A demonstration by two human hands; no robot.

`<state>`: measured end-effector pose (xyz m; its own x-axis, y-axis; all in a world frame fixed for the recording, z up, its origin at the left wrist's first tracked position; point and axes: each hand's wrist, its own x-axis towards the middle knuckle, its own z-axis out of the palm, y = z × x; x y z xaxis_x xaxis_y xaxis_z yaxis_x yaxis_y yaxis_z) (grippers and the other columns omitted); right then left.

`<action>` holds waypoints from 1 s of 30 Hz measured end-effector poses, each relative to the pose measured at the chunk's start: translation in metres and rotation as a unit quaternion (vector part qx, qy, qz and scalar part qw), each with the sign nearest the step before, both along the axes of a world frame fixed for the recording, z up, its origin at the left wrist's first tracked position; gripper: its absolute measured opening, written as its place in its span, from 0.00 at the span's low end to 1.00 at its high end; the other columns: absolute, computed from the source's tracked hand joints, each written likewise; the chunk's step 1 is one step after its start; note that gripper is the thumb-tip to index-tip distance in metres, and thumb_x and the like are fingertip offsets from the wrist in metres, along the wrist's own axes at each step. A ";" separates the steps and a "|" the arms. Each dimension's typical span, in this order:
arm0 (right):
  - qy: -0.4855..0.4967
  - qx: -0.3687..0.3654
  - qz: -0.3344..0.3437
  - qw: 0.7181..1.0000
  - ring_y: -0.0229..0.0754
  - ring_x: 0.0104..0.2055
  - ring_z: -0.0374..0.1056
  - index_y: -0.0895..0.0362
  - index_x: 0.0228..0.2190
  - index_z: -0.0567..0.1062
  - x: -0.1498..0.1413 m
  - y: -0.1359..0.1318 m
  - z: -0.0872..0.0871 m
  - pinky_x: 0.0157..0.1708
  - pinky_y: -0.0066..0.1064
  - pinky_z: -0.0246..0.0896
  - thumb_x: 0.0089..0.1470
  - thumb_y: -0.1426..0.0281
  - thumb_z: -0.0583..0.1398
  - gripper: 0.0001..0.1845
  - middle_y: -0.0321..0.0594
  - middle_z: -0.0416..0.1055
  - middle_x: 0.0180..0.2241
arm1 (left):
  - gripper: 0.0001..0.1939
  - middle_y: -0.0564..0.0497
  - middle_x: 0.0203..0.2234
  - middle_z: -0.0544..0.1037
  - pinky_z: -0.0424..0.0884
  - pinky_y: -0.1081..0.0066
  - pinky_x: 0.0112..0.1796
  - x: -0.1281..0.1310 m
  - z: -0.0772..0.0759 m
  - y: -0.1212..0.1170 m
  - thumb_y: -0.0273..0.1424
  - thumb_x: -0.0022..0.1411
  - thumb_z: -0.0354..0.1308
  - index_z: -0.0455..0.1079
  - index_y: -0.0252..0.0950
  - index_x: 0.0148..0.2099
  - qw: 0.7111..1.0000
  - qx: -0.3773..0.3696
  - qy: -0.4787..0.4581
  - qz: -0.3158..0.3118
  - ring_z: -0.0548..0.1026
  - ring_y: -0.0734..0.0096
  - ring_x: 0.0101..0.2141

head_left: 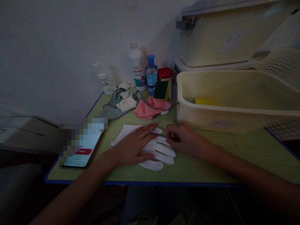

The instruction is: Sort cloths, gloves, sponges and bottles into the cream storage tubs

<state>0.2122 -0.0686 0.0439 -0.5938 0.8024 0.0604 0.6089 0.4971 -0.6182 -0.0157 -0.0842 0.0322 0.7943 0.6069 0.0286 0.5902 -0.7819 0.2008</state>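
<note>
1. Has a white glove (152,146) lying flat near the table's (211,162) front edge, fingers pointing right.
2. Rests the left hand (133,145) on it, open, palm down.
3. Curls the right hand (185,139) at its fingertips; cannot tell whether pinching it.
4. Has a phone (86,147) to the left, screen up.
5. Shows, beyond, a grey cloth (110,107) under tissue (127,103), beside a pink cloth (150,107).
6. Has a tub (197,122) to the right, something yellow (205,101) inside.
7. Shows, near the wall (70,56), a white bottle (138,68) beside a blue bottle (151,76).
</note>
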 end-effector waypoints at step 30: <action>-0.035 0.011 -0.009 0.999 0.32 0.22 0.57 0.58 0.27 0.67 0.003 0.005 -0.005 0.23 0.24 0.46 0.46 0.76 0.60 0.05 0.31 0.64 0.20 | 0.24 0.36 0.64 0.51 0.52 0.53 0.60 -0.004 -0.001 0.001 0.45 0.62 0.49 0.60 0.34 0.54 1.000 0.014 -0.021 -0.005 0.48 0.55 0.64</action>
